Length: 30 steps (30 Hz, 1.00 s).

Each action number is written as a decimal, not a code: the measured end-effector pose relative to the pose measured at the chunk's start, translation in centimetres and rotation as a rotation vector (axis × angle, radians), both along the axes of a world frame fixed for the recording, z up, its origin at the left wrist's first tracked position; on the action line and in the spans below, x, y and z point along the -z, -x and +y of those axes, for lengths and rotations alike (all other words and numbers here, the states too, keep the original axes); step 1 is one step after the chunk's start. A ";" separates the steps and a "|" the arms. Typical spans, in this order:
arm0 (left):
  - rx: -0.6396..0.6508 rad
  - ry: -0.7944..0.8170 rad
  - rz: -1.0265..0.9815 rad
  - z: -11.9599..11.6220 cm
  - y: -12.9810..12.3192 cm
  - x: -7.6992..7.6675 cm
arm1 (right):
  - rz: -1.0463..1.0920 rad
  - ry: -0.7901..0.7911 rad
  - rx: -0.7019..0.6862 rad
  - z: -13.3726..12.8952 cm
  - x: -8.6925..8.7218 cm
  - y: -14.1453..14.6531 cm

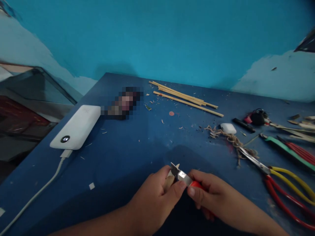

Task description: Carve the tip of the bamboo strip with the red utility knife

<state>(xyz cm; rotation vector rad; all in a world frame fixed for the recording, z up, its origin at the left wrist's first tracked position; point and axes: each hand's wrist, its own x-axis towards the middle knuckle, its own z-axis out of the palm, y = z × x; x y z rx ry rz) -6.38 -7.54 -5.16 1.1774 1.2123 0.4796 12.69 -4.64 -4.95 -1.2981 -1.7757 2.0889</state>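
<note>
My left hand (157,195) is closed around a pale piece, perhaps wood or bamboo (169,182), mostly hidden by the fingers. In my right hand (211,193) is a utility knife (182,176) with a red handle and metal blade holder. Its dark blade lies against the pale piece, where a thin sliver stands up. The left thumb tip touches or nearly touches the metal part of the knife. Both hands are at the front of the blue table (128,154).
Several thin sticks (187,98) lie at the back among shavings. On the left is a white power bank (76,127) with a cable (46,186). Yellow-and-red-handled scissors (265,168), twine (231,139), a white case (228,128) and green-handled tool (287,149) lie right. One item is pixelated.
</note>
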 end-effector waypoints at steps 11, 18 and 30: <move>0.062 -0.050 0.029 0.8 0.4 -1.5 | 0.004 0.086 -0.015 -0.1 0.4 0.2; 0.115 -0.031 0.096 0.8 0.2 -1.6 | -0.024 -0.039 -0.030 0.0 0.2 0.3; 0.077 -0.053 0.063 0.6 0.2 -1.2 | -0.047 -0.011 0.018 0.1 0.5 0.7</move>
